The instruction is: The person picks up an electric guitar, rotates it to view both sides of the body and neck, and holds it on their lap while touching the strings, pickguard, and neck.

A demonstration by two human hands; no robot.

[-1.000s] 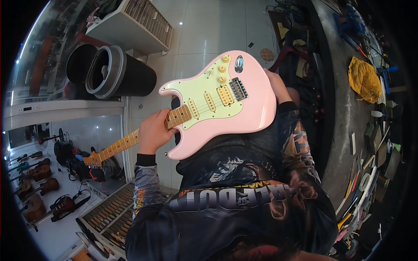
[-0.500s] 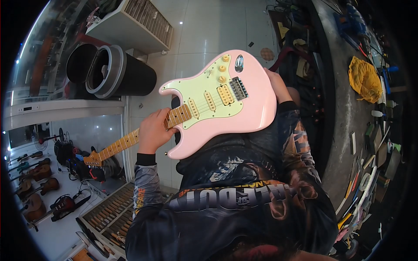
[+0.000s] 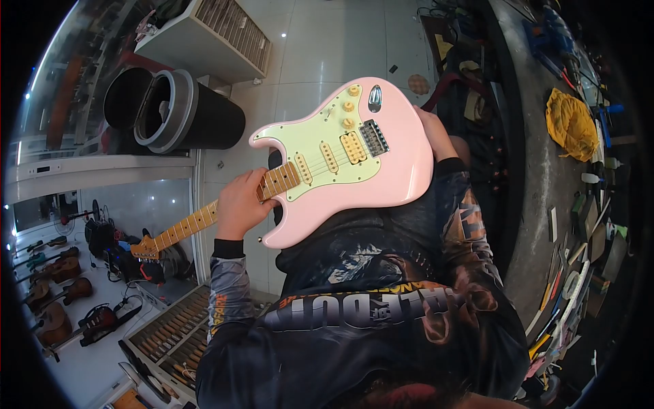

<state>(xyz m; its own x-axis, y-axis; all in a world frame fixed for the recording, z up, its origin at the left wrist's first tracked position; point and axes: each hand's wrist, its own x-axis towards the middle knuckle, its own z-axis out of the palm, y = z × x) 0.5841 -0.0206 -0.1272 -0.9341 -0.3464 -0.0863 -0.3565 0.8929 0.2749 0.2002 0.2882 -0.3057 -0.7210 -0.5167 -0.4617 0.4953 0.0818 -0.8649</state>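
A pink electric guitar (image 3: 402, 157) with a pale green pickguard (image 3: 320, 140) lies face up across my lap, its maple neck (image 3: 187, 225) pointing to the lower left. My left hand (image 3: 241, 204) is wrapped round the neck near the body joint, with the thumb at the upper frets. My right hand (image 3: 436, 133) holds the rounded end of the body at the right; its fingertips are hidden behind the guitar. Knobs, pickups and a metal bridge (image 3: 374, 139) show on the front.
A black bin (image 3: 214, 119) with its lid open stands at the upper left, near a white cabinet (image 3: 204, 41). A grey bench (image 3: 535, 204) at the right bears a yellow cloth (image 3: 571, 125) and tools. A tool rack (image 3: 170, 337) is at the lower left.
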